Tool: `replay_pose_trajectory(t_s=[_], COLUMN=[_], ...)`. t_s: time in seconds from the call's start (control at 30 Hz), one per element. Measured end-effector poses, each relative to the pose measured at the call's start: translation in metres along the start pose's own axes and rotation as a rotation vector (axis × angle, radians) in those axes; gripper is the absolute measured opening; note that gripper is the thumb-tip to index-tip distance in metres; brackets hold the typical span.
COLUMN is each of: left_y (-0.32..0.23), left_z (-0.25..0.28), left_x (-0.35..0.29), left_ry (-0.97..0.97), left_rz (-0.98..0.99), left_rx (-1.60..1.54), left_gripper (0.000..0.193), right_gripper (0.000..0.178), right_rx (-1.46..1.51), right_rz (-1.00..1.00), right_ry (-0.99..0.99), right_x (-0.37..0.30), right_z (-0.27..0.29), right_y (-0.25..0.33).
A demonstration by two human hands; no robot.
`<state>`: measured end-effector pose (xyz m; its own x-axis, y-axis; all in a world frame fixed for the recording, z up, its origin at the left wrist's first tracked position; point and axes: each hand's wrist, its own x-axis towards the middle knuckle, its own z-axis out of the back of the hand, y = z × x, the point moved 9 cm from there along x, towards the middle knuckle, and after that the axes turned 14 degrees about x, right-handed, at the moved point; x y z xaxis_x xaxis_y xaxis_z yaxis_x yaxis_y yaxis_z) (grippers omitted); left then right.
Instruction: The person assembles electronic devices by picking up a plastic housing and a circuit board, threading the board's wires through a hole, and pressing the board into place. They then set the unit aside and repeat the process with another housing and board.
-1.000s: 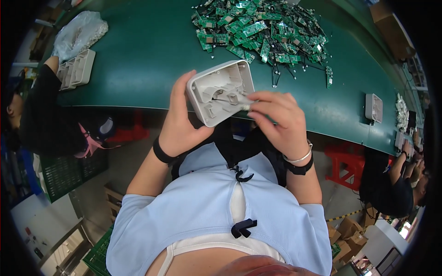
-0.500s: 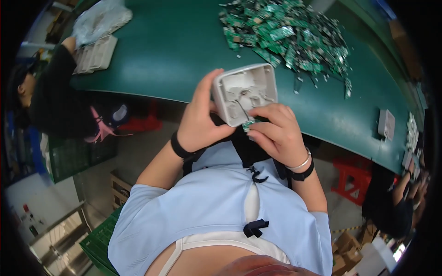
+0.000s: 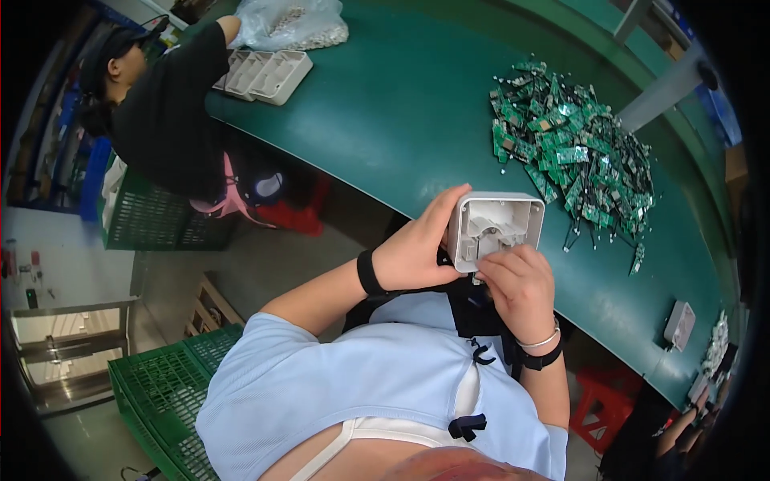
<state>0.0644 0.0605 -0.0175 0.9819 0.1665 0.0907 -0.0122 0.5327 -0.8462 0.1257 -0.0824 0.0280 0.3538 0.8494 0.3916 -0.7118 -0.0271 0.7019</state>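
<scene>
My left hand (image 3: 411,255) grips an open white plastic housing (image 3: 511,210) by its left side, thumb under the lower rim. The housing is square with rounded corners, its hollow tilted up toward me, with moulded ribs inside. At its lower rim my right hand (image 3: 521,290) is closed in a pinch, fingertips reaching into the hollow. A bit of a small circuit board (image 3: 479,279) shows beneath those fingers; most of it is hidden. Both hands are in front of the table's near edge.
A heap of green circuit boards with black wires (image 3: 573,152) lies on the green table (image 3: 401,112). Left, a person in black sits by white housings (image 3: 285,78) and a plastic bag (image 3: 289,24). Another housing (image 3: 680,325) lies right. Green crates (image 3: 160,385) and a red stool (image 3: 601,405) stand below.
The view has swung, so everything appears shifted right and down. My right fingers have moved further into the housing's lower edge, and the board and its wire are now mostly covered.
</scene>
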Motion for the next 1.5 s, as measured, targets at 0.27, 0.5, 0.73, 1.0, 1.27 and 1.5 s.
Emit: replay_pose_trajectory(t_s=[0.27, 0.5, 0.73, 1.0, 1.27, 1.5], left_y=[0.059, 0.178, 0.211, 0.205, 0.16, 0.081], left_z=[0.164, 0.338, 0.343, 0.328, 0.299, 0.222], left_x=[0.033, 0.035, 0.029, 0.006, -0.01, -0.017], left_ry=[-0.251, -0.472, -0.44, -0.556, -0.614, -0.455], left_rz=[-0.024, 0.688, 0.696, 0.554, 0.243, -0.004], left_rx=[0.701, 1.204, 1.268, 1.255, 1.166, 1.104], left_gripper=[0.096, 0.104, 0.088, 0.038, 0.019, 0.017], right_gripper=[0.02, 0.02, 0.02, 0.019, 0.02, 0.022], right_rx=[-0.101, -0.15, -0.336, -0.379, -0.385, -0.463], right_rz=[0.017, -0.032, -0.161, -0.219, -0.256, -0.306], right_ry=[0.002, -0.048, -0.119, -0.155, -0.181, -0.188], right_x=[-0.018, -0.057, -0.097, -0.116, -0.13, -0.145], right_z=[0.019, 0.06, 0.102, 0.118, 0.125, 0.136], right_y=[0.009, 0.011, 0.002, -0.005, -0.014, -0.016])
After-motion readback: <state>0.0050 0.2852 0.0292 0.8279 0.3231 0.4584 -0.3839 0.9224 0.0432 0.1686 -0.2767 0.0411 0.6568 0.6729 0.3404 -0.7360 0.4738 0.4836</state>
